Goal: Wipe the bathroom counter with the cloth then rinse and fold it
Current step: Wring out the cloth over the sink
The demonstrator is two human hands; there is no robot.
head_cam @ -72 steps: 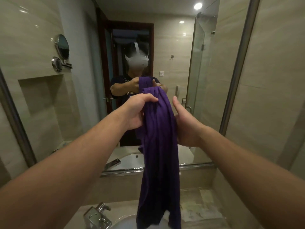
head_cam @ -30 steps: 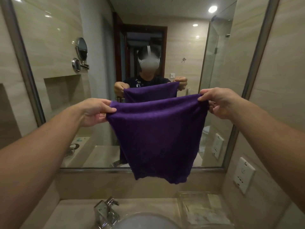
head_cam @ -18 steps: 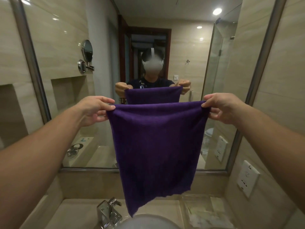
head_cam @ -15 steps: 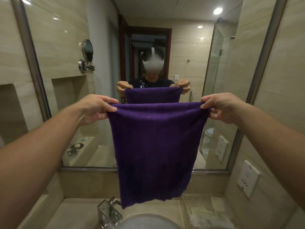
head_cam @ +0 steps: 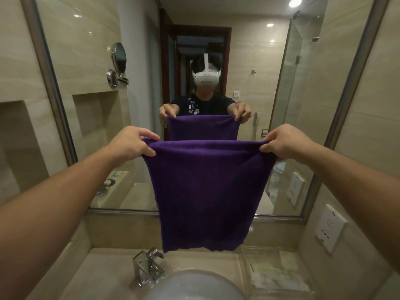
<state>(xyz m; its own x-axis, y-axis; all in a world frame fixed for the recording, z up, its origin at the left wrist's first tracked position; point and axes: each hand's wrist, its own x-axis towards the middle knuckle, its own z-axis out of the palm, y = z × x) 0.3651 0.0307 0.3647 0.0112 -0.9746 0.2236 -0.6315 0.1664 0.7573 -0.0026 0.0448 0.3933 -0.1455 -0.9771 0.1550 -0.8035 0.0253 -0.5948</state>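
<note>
Bunched and dangling from both hands moments earlier, the cloth [head_cam: 207, 191] now hangs spread flat, its lower edge drawn up level above the basin [head_cam: 194, 284] and tap [head_cam: 147, 267]. It is held up before the mirror [head_cam: 91, 105], clear of the surface [head_cam: 104, 273], apparently doubled over along its top edge. The left hand [head_cam: 129, 144] and right hand [head_cam: 283, 141] each pinch a top corner, fingers [head_cam: 149, 135] curled tight on the fabric. Folding looks under way; the next fold likely brings the two corners together.
</note>
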